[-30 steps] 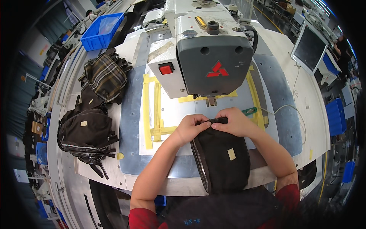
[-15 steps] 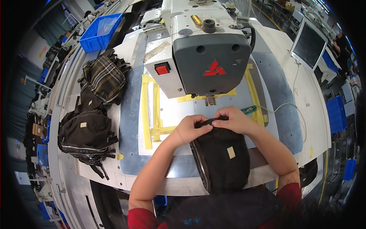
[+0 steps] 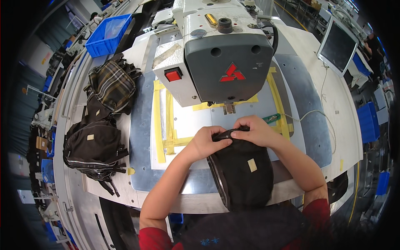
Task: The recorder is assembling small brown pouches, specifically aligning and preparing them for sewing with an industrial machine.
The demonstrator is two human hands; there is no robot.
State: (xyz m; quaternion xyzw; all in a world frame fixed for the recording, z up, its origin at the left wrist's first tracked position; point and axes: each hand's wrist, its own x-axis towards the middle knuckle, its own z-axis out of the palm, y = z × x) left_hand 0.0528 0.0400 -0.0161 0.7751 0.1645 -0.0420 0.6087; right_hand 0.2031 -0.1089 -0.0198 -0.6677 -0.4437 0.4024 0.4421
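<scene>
— Left hand (image 3: 204, 143) and right hand (image 3: 256, 132) pinch what?
— Top edge of a black fabric bag (image 3: 243, 181), over the metal worktop's (image 3: 141, 125) near side
— Handling?
— Probably light, soft, floppy; best held by that thicker rim. Matte cloth, toothed zip (image 3: 220, 183), pale rectangular patch (image 3: 252, 165)

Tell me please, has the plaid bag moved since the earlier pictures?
No; the plaid bag keeps its place by the left edge of the metal plate.
</scene>
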